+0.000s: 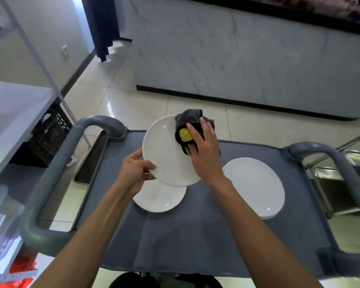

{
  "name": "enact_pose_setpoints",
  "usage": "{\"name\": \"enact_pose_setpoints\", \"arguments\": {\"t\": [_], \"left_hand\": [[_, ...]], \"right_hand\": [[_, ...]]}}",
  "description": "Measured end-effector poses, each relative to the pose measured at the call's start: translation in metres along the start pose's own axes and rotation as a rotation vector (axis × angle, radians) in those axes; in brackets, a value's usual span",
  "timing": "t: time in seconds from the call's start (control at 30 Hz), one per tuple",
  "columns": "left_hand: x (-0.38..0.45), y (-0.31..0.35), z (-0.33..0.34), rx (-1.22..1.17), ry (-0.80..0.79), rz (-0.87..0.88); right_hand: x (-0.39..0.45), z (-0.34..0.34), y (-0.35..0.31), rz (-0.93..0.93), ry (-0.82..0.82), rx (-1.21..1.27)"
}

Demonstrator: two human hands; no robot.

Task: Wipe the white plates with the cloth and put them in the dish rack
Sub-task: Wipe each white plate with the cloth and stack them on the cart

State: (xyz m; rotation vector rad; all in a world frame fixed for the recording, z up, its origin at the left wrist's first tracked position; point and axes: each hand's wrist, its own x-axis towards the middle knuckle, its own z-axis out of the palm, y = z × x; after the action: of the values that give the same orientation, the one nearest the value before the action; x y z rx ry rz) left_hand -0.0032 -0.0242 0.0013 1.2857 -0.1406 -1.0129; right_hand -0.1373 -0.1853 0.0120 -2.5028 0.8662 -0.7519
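Observation:
My left hand point(133, 171) grips the near-left rim of a white plate point(164, 150), holding it tilted above the cart. My right hand point(204, 150) presses a bunched dark grey and yellow cloth point(187, 129) against the plate's upper right part, fingers curled over the cloth. A second white plate point(160, 199) lies flat on the cart top below the held one, partly hidden by it. On the right, white plates point(256, 186) lie stacked; their number is unclear. No dish rack is visible.
The cart top point(195, 235) is dark grey, with grey tubular handles at the left point(50, 183) and right point(341, 163). A white shelf unit point(13, 117) and a black crate point(48, 134) stand left. A marble-fronted counter point(247, 59) runs across the back.

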Motion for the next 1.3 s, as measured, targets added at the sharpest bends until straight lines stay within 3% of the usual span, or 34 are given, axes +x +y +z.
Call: {"name": "enact_pose_setpoints", "arguments": {"t": [0.2,0.5,0.67,0.93,1.3], "left_hand": [[0.006,0.004,0.017,-0.099,0.037,0.036],[0.009,0.007,0.027,-0.148,0.042,0.073],[0.005,0.009,0.031,-0.087,0.009,0.126],[0.004,0.011,0.021,-0.024,0.002,0.143],[0.003,0.008,0.017,0.077,-0.145,0.105]], "right_hand": [[-0.028,-0.007,0.008,0.045,0.021,0.034],[-0.064,0.026,-0.038,0.160,0.144,0.190],[-0.079,0.041,-0.059,0.129,0.139,0.171],[-0.066,0.023,-0.029,0.114,0.111,0.131],[-0.013,-0.010,-0.002,0.061,0.099,0.020]]}}
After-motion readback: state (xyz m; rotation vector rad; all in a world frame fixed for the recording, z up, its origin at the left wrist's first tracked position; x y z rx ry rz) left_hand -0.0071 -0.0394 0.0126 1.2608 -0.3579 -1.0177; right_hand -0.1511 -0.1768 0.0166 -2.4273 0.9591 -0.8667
